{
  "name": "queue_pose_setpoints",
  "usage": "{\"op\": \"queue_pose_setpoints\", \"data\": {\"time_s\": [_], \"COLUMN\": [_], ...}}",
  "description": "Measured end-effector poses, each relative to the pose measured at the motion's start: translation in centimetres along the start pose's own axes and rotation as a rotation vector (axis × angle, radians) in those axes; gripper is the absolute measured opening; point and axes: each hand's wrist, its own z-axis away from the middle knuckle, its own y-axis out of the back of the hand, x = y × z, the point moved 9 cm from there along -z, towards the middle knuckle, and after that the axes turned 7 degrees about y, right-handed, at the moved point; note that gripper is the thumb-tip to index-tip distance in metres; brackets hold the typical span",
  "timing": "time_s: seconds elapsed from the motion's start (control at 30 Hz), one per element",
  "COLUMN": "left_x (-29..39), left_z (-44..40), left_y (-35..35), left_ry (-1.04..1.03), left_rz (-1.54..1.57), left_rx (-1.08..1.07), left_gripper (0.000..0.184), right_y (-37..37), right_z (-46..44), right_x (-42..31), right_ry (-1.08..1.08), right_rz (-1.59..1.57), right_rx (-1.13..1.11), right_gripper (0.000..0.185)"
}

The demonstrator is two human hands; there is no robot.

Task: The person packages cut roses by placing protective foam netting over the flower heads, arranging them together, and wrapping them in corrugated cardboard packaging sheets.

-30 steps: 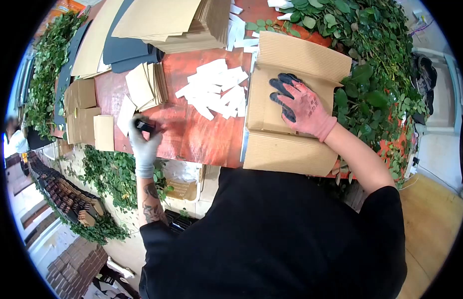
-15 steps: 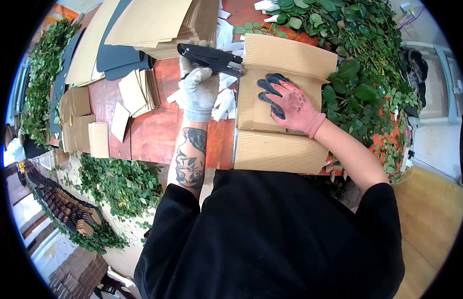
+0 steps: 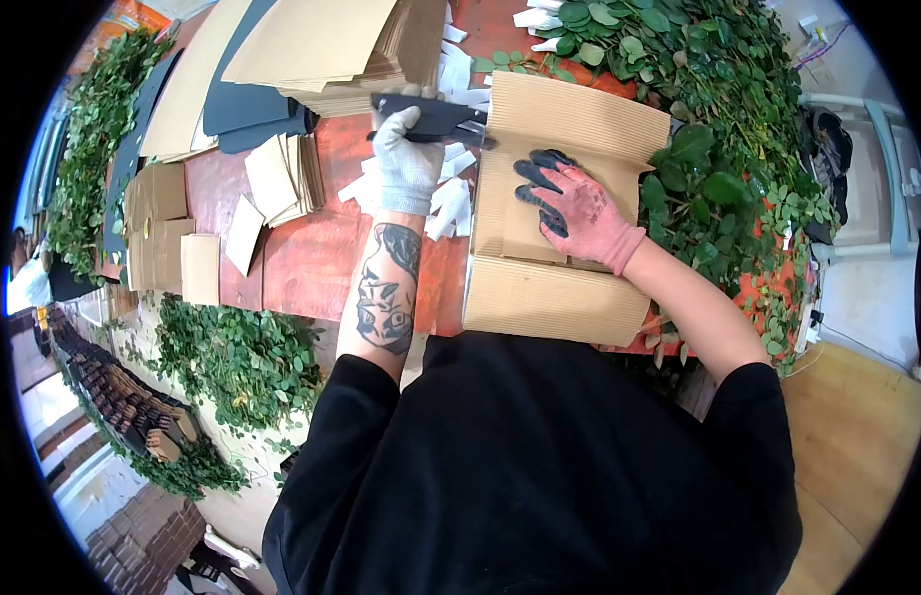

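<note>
While my left hand (image 3: 409, 164), in a pale glove, is closed round a black stapler (image 3: 442, 120), my right hand (image 3: 586, 210) lies palm down on a sheet of corrugated cardboard (image 3: 554, 302), fingers a little spread and gripping nothing. The stapler points to my right, its end at the cardboard's left edge, towards the far corner; whether it is clamped on that edge, I cannot tell. The cardboard rests on the red desk (image 3: 302, 273) right in front of me, its near and far flaps either side of a middle panel. White slips (image 3: 448, 206) lie scattered by my left wrist, just beside the cardboard. Farther left I have a fanned pile of small tan cards (image 3: 280, 180). Beyond my left hand stands a tall stack of tan sheets (image 3: 321, 45), with black sheets (image 3: 252, 114) next to it. Leafy stems (image 3: 723, 183) heap up along the cardboard's right side.
</note>
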Motion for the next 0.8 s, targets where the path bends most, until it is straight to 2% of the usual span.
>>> {"op": "queue_pose_setpoints", "data": {"time_s": [0.1,0.13,0.17,0.23,0.27,0.3,0.33,0.43,0.47,0.6,0.7,0.77,0.8], "left_x": [1.2,3.1,5.2,8.6,9.7,10.3,11.0,10.3,10.5,9.9,9.2,9.1,9.2], "left_z": [0.9,3.2,4.8,8.2,9.6,11.1,12.8,14.6,14.7,14.5,14.0,13.8,13.4], "left_y": [2.6,1.0,-0.7,-0.4,0.5,-0.3,-1.0,2.9,5.0,8.3,9.3,9.0,9.1], "left_ry": [0.008,-0.090,-0.204,-0.298,-0.293,-0.389,-0.530,-0.542,-0.420,-0.282,-0.217,-0.244,-0.222], "left_rz": [0.099,-0.037,-0.249,-0.669,-0.975,-1.378,-1.763,-2.358,-2.424,-2.609,-2.699,-2.693,-2.693], "left_rx": [-0.089,-0.066,-0.155,-0.067,0.052,0.041,0.055,-0.100,-0.041,-0.008,-0.049,-0.055,-0.048], "left_gripper": [0.050,0.055,0.053,0.055,0.058,0.060,0.062,0.066,0.066,0.070,0.071,0.073,0.073], "right_y": [1.3,1.4,1.4,1.2,1.6,2.3,1.8,1.6,1.6,2.0,2.8,4.0,4.0], "right_z": [-0.1,-0.2,-0.3,0.2,0.3,0.4,0.5,0.9,1.0,0.9,0.1,-0.4,-0.4], "right_x": [-0.9,-0.6,-0.6,-1.2,-1.7,-2.1,-1.8,-0.8,-0.7,-0.4,-1.7,-3.4,-3.5], "right_ry": [0.010,0.007,0.047,0.086,0.104,0.123,0.060,0.038,0.039,0.133,0.100,0.136,0.127], "right_rz": [0.150,0.147,0.160,0.160,0.145,0.132,0.045,-0.032,-0.058,0.017,-0.019,0.214,0.229], "right_rx": [-0.047,-0.045,-0.019,-0.002,0.010,0.024,-0.099,-0.123,-0.127,-0.083,-0.183,-0.028,-0.100], "right_gripper": [0.050,0.050,0.052,0.054,0.055,0.057,0.060,0.062,0.064,0.062,0.064,0.062,0.061]}}
